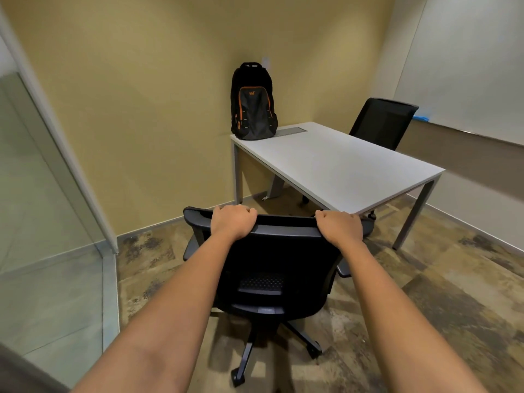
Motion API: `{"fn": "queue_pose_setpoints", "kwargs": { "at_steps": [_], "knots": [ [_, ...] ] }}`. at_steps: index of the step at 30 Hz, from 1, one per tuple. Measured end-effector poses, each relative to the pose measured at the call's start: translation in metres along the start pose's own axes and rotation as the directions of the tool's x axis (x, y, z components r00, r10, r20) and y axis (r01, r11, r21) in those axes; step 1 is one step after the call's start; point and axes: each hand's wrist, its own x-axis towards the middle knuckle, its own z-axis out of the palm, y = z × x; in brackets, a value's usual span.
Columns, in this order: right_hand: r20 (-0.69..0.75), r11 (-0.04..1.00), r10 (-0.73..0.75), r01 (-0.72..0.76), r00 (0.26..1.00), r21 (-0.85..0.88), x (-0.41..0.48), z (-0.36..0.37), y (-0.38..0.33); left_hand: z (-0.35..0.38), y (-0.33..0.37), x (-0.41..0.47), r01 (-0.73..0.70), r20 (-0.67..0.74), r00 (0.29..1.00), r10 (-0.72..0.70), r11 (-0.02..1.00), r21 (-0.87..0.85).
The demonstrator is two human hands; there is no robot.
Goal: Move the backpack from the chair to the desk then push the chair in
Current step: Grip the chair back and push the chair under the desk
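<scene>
The backpack (253, 104) stands upright on the desk (340, 168), at the desk's far left corner against the yellow wall, so the first half of the task looks finished and the step in hand is pushing the chair in. The chair (272, 268) sits on the near side of the desk, a little way back from its long edge, with its backrest toward the person and its seat facing the desk. Both hands hold the top rail of the backrest: the left hand (233, 222) is curled over the rail toward the chair's left end, and the right hand (338, 225) is curled over it toward the right end, fingers of each wrapped over the far side and pressed together around the rail, arms stretched out straight. The chair seems angled slightly away from the desk's open span, with its wheeled base still on the patterned floor on the near side of the desk. The next move likely calls for an even push from both hands, steering the chair a touch to the right so the seat slides under the desk between its legs without the armrests catching the edge. A second chair (382, 123) stands on the desk's far side and should not be in the way.
</scene>
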Motion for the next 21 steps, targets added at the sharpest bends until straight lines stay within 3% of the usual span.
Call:
{"fn": "queue_pose_setpoints", "kwargs": {
  "at_steps": [9,21],
  "knots": [
    [-0.131,0.997,-0.063,0.069,0.989,0.046,0.003,0.009,0.009,0.003,0.003,0.001,0.020,-0.066,0.998,-0.025,0.997,-0.068],
    [-0.187,0.998,0.021,-0.008,0.982,0.070,0.028,0.010,-0.008,-0.006,-0.004,0.027,0.074,-0.099,0.992,-0.083,0.993,-0.096]
  ]
}}
